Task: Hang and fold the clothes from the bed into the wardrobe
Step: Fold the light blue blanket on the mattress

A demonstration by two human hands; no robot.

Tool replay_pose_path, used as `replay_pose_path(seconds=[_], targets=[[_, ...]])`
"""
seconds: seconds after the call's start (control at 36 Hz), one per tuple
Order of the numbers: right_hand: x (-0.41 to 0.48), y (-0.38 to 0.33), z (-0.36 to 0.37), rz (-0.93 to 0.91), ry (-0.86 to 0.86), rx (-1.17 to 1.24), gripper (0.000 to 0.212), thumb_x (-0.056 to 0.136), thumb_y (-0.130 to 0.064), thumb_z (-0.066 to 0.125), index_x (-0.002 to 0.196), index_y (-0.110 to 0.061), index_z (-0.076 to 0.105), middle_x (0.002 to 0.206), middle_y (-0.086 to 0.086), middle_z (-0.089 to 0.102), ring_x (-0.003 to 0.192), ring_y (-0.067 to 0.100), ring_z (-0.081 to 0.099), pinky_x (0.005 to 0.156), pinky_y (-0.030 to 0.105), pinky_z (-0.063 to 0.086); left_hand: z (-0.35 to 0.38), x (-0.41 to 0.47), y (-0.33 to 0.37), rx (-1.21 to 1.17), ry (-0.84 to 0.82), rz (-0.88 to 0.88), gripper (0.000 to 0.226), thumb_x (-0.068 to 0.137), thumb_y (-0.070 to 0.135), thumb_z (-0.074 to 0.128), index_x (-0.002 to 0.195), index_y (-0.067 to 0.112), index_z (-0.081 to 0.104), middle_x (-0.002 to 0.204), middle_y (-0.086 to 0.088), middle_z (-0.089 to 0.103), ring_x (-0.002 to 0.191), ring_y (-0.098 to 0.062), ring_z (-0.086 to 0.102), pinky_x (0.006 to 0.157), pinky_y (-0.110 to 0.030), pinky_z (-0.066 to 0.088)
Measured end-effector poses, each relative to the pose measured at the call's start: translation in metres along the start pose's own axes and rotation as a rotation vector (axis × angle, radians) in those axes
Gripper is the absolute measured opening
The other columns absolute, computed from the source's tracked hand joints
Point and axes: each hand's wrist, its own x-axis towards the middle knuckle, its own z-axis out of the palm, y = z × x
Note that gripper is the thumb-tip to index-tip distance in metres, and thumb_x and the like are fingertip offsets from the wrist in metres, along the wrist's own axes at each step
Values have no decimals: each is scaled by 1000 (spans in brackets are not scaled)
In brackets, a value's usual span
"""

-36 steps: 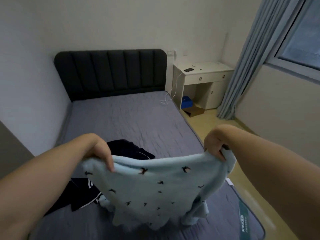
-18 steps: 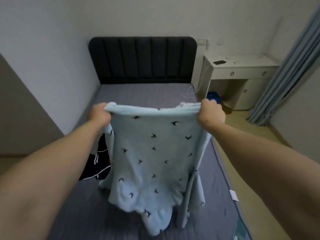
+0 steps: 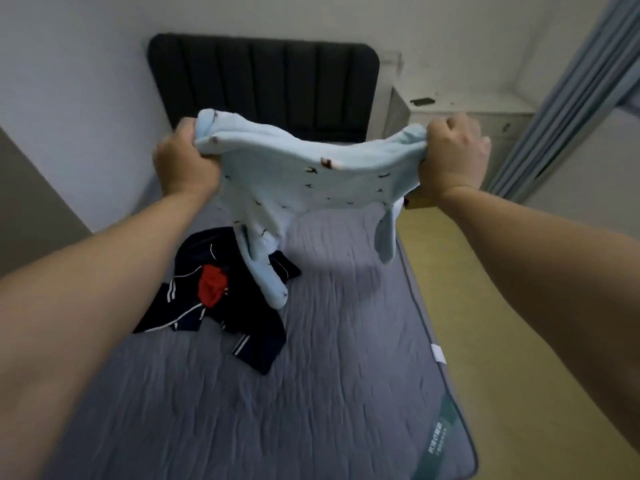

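A grey bed (image 3: 346,358) fills most of the view, running away to a dark padded headboard (image 3: 263,88) against the white wall. A pale wooden floor (image 3: 491,306) runs along the bed's right side. A blue-grey curtain (image 3: 568,98) hangs at the far right. A white desk (image 3: 485,105) stands between the headboard and the curtain.

A light blue top (image 3: 311,181) with a small dark bird print is held up in the air over the middle of the bed, stretched sideways between the two hands and sagging in the centre. One sleeve hangs down on the left, its end in front of the dark pile below; whether it touches cannot be told. The other sleeve dangles near the bed's right edge.

A heap of navy clothes (image 3: 228,317) with thin white stripes lies crumpled on the bed's left half, below the top.

The left hand (image 3: 183,164) is closed in a fist around the top's left end, with cloth bunched above the knuckles. The right hand (image 3: 453,154) is clenched on the right end, back of the hand toward the camera. Both arms reach forward, well apart.

A red item (image 3: 212,284) sits on the navy heap. A green label (image 3: 446,434) marks the bed's near right corner. A small dark object (image 3: 422,101), too blurred to identify, lies on the desk. A white tag (image 3: 438,356) sticks out from the bed's right edge.
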Motion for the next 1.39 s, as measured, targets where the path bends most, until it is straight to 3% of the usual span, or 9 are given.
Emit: replay_pose_path(seconds=[0.17, 0.31, 0.44, 0.56, 0.86, 0.97, 1.06, 1.19, 1.39], targets=[[-118, 29, 108, -155, -534, -202, 30, 82, -6, 59, 111, -13, 55, 112, 14, 55, 105, 36, 51, 85, 45, 42, 67, -119, -64, 172, -399, 115, 35, 72, 4, 59, 106, 11, 62, 94, -22, 66, 85, -43, 59, 72, -40, 42], [-228, 45, 212, -211, -975, -287, 44, 85, -4, 52, 127, -18, 46, 126, 10, 52, 117, 32, 50, 85, 42, 39, 131, -233, -135, 447, -869, 244, 25, 79, 8, 61, 99, 19, 52, 97, -9, 66, 82, -35, 63, 61, -39, 48], [-328, 64, 298, -347, -1201, -247, 69, 88, -5, 55, 148, -17, 23, 133, 13, 46, 118, 36, 51, 77, 43, 41, 175, -337, -192, 720, -1277, 293, 38, 91, 12, 54, 126, 20, 45, 118, -5, 58, 95, -28, 62, 67, -38, 48], [-403, 82, 340, -564, -1412, -228, 62, 92, -15, 53, 145, -33, 26, 128, 8, 46, 109, 31, 56, 70, 38, 36, 193, -424, -225, 789, -1539, 360, 40, 92, 6, 53, 128, 18, 42, 125, -6, 49, 95, -26, 61, 69, -38, 48], [-551, 125, 391, -645, -1545, -189, 55, 93, -16, 51, 141, -30, 28, 123, 8, 49, 94, 31, 62, 63, 37, 39, 202, -600, -276, 838, -1769, 309, 43, 95, 14, 53, 134, 21, 38, 126, -12, 42, 96, -29, 60, 67, -37, 41], [-578, 131, 396, -605, -1607, -188, 58, 93, -18, 52, 141, -28, 21, 117, 5, 52, 82, 28, 57, 61, 37, 37, 209, -630, -281, 849, -1848, 151, 39, 94, 14, 56, 129, 18, 41, 126, -11, 49, 106, -30, 56, 80, -39, 45], [-593, 127, 400, -541, -1624, -207, 60, 91, -32, 56, 139, -26, 22, 115, 4, 56, 78, 25, 54, 64, 35, 36, 217, -645, -283, 808, -1796, -160, 26, 90, 34, 59, 108, 21, 45, 120, -9, 58, 105, -28, 56, 82, -37, 39], [-613, 97, 410, -399, -1351, -123, 73, 86, -65, 54, 135, -17, 27, 131, 14, 40, 114, 34, 47, 89, 45, 41, 243, -649, -276, 582, -1208, -664, 73, 71, 81, 58, 107, 18, 56, 111, -6, 63, 102, -32, 60, 90, -44, 49], [-625, 64, 432, -193, -1358, -8, 74, 87, -46, 65, 143, -22, 23, 135, 14, 38, 118, 38, 44, 94, 50, 40, 287, -640, -265, 167, -746, -1050, 66, 74, 51, 80, 125, 17, 56, 121, 0, 65, 103, -20, 62, 81, -26, 43]])
